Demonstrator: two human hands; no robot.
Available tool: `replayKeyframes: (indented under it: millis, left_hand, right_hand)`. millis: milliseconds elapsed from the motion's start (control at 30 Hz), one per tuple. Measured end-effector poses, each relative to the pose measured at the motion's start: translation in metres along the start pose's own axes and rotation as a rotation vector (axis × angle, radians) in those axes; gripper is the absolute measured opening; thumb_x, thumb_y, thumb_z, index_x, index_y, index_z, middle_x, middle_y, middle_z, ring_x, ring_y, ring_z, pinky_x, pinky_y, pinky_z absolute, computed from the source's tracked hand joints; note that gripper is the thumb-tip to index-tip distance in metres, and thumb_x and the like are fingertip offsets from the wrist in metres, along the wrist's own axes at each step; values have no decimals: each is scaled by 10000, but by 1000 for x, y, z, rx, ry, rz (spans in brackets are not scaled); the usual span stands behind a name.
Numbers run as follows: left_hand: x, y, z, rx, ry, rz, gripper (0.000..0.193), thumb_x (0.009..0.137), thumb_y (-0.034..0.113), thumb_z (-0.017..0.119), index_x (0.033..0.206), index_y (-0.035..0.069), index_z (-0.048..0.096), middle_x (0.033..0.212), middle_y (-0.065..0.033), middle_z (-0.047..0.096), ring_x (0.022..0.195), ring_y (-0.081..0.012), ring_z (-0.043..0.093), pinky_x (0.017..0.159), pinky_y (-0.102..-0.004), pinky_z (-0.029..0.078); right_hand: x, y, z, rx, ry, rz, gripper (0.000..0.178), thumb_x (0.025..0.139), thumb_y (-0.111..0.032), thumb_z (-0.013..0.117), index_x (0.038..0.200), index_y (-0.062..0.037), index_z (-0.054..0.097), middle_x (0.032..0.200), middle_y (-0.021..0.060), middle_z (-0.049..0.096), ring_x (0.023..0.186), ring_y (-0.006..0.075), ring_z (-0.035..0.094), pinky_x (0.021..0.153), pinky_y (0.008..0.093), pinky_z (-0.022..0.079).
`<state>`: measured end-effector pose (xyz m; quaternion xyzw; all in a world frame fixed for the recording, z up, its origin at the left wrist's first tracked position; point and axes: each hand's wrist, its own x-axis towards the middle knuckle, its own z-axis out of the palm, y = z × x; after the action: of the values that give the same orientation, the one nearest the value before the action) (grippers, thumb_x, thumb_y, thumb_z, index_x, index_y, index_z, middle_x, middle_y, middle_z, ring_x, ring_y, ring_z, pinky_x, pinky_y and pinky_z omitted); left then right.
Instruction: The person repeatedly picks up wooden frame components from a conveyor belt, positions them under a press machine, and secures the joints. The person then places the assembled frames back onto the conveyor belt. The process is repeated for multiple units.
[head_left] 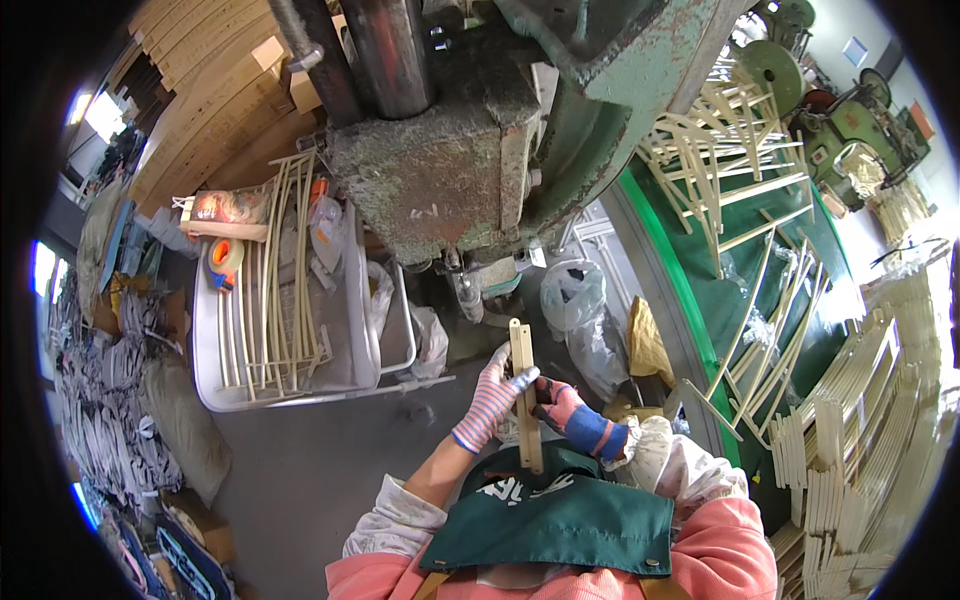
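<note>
Upright in front of my chest stands a pair of narrow cream bars, side by side, with small holes near the upper ends. My left hand, in a striped pink and grey-blue glove, is closed round them from the left, thumb across the front. From the right, my right hand in a pink and blue glove with dark fingertips curls against the bars' edge; its fingers are partly hidden. Just below the hands hangs my dark green apron. The head of a worn green press machine looms beyond the hands.
At left, a pale tub cart holds long cream strips and an orange tape roll. To the right, a green-topped table carries scattered strips. Stacked cream strips stand at far right. Plastic bags hang beside the machine.
</note>
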<state>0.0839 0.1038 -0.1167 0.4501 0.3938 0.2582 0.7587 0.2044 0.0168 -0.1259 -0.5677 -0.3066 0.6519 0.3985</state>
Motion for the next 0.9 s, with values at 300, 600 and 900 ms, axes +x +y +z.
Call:
replayKeyframes:
  millis: [300, 600, 900]
  left_hand:
    - [-9, 24, -24, 787, 171, 37, 560, 755, 263, 713, 1182, -17, 483, 866, -182, 656, 816, -274, 649, 738, -350, 500]
    - [-37, 61, -28, 271, 85, -131, 423, 849, 102, 612, 1233, 17, 455, 656, -40, 580, 554, -105, 578, 498, -243, 483]
    - [-120, 171, -14, 164, 181, -216, 539, 743, 13, 649, 1248, -9, 463, 753, -59, 591, 501, -112, 555, 432, -247, 470]
  right_hand:
    - [2, 22, 43, 610, -169, 18, 538, 690, 157, 553, 1179, -60, 499, 1039, -22, 592, 940, 101, 563, 811, 250, 456]
    - [-13, -2, 67, 298, -284, -173, 785, 758, 8, 593, 1426, -64, 187, 1218, 92, 521, 1075, 174, 518, 892, 317, 430]
    - [69, 128, -127, 405, 153, -34, 285, 778, -83, 597, 1051, 0, 606, 875, 114, 650, 741, 203, 624, 686, 293, 507]
